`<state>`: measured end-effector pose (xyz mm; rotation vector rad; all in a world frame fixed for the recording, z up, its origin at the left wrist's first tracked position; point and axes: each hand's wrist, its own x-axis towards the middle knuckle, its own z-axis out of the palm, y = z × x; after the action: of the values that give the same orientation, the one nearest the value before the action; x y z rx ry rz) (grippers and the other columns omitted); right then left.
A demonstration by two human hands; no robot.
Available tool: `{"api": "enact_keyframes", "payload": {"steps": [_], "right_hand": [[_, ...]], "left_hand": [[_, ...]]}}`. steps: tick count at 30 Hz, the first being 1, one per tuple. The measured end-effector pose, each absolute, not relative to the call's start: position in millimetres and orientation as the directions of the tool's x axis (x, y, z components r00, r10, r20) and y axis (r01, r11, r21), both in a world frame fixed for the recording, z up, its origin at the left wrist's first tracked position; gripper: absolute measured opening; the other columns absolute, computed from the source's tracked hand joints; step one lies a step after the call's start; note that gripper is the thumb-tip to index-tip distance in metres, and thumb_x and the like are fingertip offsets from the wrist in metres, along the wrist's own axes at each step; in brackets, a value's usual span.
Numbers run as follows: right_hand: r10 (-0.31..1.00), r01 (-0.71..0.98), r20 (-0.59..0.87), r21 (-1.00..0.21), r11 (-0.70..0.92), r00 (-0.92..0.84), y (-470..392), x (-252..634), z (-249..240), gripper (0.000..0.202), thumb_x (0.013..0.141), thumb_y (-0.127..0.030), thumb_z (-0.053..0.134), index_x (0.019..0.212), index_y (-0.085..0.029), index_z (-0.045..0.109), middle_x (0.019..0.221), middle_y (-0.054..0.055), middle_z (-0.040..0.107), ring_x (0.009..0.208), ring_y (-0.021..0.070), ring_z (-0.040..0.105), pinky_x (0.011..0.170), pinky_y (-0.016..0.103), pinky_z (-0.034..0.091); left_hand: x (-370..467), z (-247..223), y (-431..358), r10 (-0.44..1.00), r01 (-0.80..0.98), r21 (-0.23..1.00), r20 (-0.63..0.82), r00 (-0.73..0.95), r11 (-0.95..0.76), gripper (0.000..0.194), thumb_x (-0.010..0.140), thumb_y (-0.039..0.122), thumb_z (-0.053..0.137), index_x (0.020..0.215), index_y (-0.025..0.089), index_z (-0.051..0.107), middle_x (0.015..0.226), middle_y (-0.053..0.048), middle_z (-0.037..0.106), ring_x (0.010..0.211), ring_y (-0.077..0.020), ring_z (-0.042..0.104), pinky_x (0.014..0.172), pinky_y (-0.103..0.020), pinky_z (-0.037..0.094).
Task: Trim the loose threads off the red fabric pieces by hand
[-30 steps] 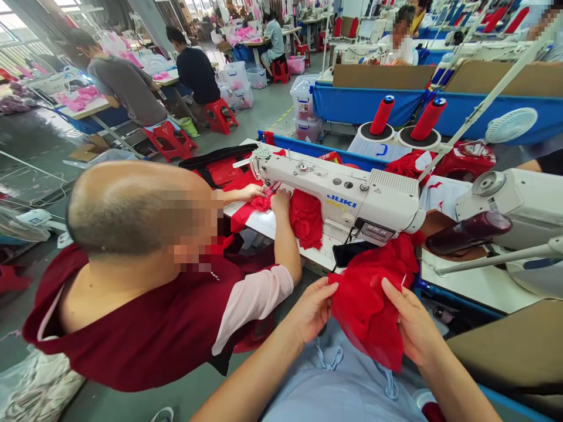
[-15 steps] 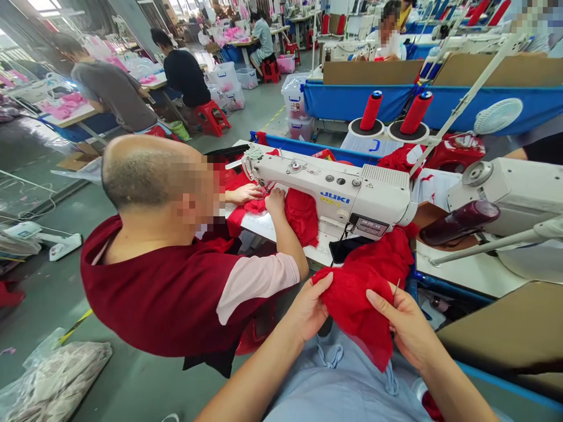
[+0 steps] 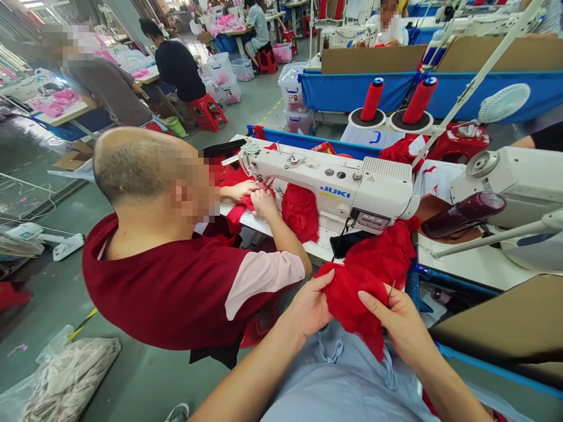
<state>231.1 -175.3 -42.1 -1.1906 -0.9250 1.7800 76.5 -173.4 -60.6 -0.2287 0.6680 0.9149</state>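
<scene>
Between my two hands I hold a piece of thin red fabric [image 3: 355,306] in front of my lap. My left hand [image 3: 313,305] pinches its left edge, thumb on top. On the right side, my right hand [image 3: 398,313] grips the cloth between thumb and fingers. A small pointed metal tip [image 3: 391,287] sticks up from the fingers of that hand; the rest of it is hidden, so I cannot tell what tool it is. Behind my hands, more red fabric [image 3: 382,252] lies heaped at the table's edge and seems to join the piece I hold.
A co-worker in a dark red top [image 3: 176,287] sits close on my left, hands at a white sewing machine [image 3: 321,181] with red cloth. Two red thread cones [image 3: 373,101] stand behind it. A cardboard panel [image 3: 505,328] and another machine [image 3: 510,181] are on my right.
The view has shifted slightly. My hands have drawn a little closer together, and the fabric's hanging part is more bunched. The co-worker's hands have moved a little left at the machine.
</scene>
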Motion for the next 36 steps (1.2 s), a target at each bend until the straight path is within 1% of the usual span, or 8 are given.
{"api": "enact_keyframes", "payload": {"steps": [4, 9, 17, 21, 24, 28, 33, 36], "right_hand": [[0.917, -0.211, -0.358, -0.896, -0.390, -0.174, -174, 227, -46, 0.036, 0.066, -0.044, 0.084, 0.094, -0.023, 0.077, 0.092, 0.005, 0.078, 0.094, 0.0281, 0.070, 0.091, 0.043, 0.054], [0.909, -0.237, -0.371, -0.881, -0.409, -0.188, -175, 224, -51, 0.041, 0.070, -0.047, 0.081, 0.102, -0.023, 0.076, 0.096, 0.006, 0.077, 0.100, 0.0282, 0.068, 0.092, 0.043, 0.053], [0.908, -0.242, -0.363, -0.881, -0.407, -0.208, -172, 212, -48, 0.034, 0.066, -0.045, 0.083, 0.089, -0.020, 0.078, 0.083, 0.004, 0.076, 0.072, 0.0204, 0.066, 0.073, 0.034, 0.054], [0.918, -0.212, -0.323, -0.904, -0.370, -0.229, -173, 208, -48, 0.034, 0.070, -0.050, 0.078, 0.087, -0.020, 0.077, 0.078, 0.002, 0.073, 0.068, 0.0173, 0.061, 0.068, 0.029, 0.052], [0.906, -0.141, -0.314, -0.921, -0.363, -0.284, -176, 208, -50, 0.038, 0.072, -0.054, 0.075, 0.085, -0.018, 0.076, 0.074, 0.002, 0.070, 0.066, 0.0166, 0.059, 0.065, 0.028, 0.051], [0.893, -0.089, -0.332, -0.923, -0.374, -0.303, -183, 209, -57, 0.045, 0.073, -0.060, 0.072, 0.086, -0.017, 0.074, 0.069, 0.002, 0.067, 0.061, 0.0149, 0.055, 0.059, 0.026, 0.048], [0.843, -0.040, -0.391, -0.900, -0.435, -0.369, -187, 212, -63, 0.047, 0.070, -0.062, 0.072, 0.077, -0.016, 0.070, 0.062, -0.001, 0.061, 0.053, 0.0109, 0.047, 0.050, 0.023, 0.042], [0.805, -0.069, -0.444, -0.859, -0.507, -0.393, -184, 218, -65, 0.037, 0.065, -0.050, 0.080, 0.073, -0.016, 0.069, 0.062, -0.002, 0.060, 0.052, 0.0093, 0.047, 0.048, 0.021, 0.041]], "left_hand": [[80, -56, -175, 0.662, -0.789, 0.136, -0.639, 0.392, 0.599, 0.022, 0.084, 0.032, 0.068, 0.087, 0.011, 0.071, 0.082, -0.008, 0.076, 0.077, -0.0188, 0.071, 0.083, -0.030, 0.051], [86, -46, -173, 0.729, -0.821, 0.273, -0.645, 0.231, 0.502, 0.022, 0.067, 0.016, 0.081, 0.086, 0.013, 0.070, 0.081, -0.005, 0.075, 0.072, -0.0167, 0.069, 0.075, -0.028, 0.051], [86, -41, -169, 0.739, -0.794, 0.355, -0.652, 0.168, 0.494, 0.024, 0.061, 0.020, 0.083, 0.079, 0.013, 0.069, 0.077, -0.004, 0.073, 0.069, -0.0152, 0.066, 0.071, -0.025, 0.049], [86, -39, -168, 0.788, -0.816, 0.409, -0.609, 0.090, 0.409, 0.023, 0.064, 0.020, 0.083, 0.080, 0.013, 0.069, 0.076, -0.004, 0.073, 0.068, -0.0141, 0.066, 0.072, -0.024, 0.050], [85, -38, -160, 0.683, -0.862, 0.322, -0.730, 0.037, 0.391, 0.007, 0.074, 0.012, 0.073, 0.072, 0.012, 0.067, 0.068, -0.004, 0.072, 0.060, -0.0138, 0.065, 0.072, -0.025, 0.051], [80, -43, -145, 0.529, -0.879, 0.207, -0.846, 0.060, 0.430, 0.026, 0.087, 0.009, 0.057, 0.061, 0.010, 0.062, 0.057, -0.006, 0.067, 0.050, -0.0130, 0.062, 0.071, -0.027, 0.053], [66, -46, -145, 0.526, -0.890, 0.238, -0.850, 0.001, 0.388, 0.026, 0.087, 0.012, 0.059, 0.061, 0.013, 0.060, 0.051, -0.002, 0.064, 0.045, -0.0122, 0.059, 0.061, -0.026, 0.053], [54, -39, -153, 0.594, -0.897, 0.316, -0.801, -0.077, 0.310, 0.018, 0.086, 0.013, 0.061, 0.068, 0.013, 0.062, 0.057, -0.001, 0.067, 0.049, -0.0106, 0.061, 0.062, -0.022, 0.054]]}}
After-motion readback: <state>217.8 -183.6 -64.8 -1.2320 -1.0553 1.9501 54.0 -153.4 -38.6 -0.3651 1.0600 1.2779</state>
